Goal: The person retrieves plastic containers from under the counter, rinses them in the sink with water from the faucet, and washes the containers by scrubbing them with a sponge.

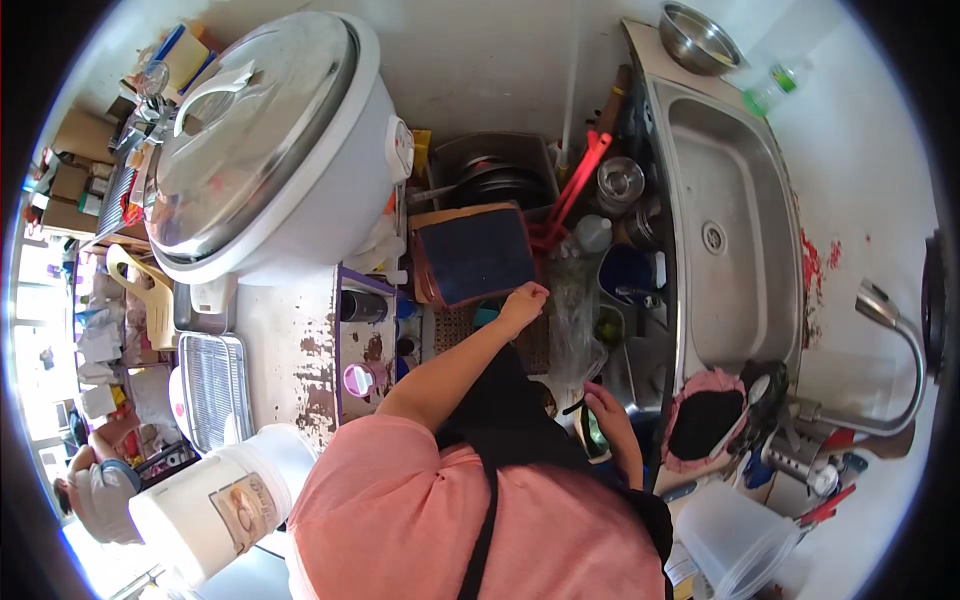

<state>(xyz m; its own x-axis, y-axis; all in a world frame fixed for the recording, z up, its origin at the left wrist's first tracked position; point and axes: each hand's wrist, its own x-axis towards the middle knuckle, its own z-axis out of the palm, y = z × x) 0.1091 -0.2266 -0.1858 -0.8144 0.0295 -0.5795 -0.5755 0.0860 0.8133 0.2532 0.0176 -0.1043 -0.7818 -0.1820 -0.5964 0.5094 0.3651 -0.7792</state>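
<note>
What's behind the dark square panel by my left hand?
Beyond the dark panel, near the left hand, dark pans sit in a bin. The panel covers the bin's near lower part, so whatever is there cannot be seen.

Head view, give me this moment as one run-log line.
left hand: near dark panel, grip unclear | right hand: near clear plastic bag and black strip, grip unclear | sink: right side of view
</note>
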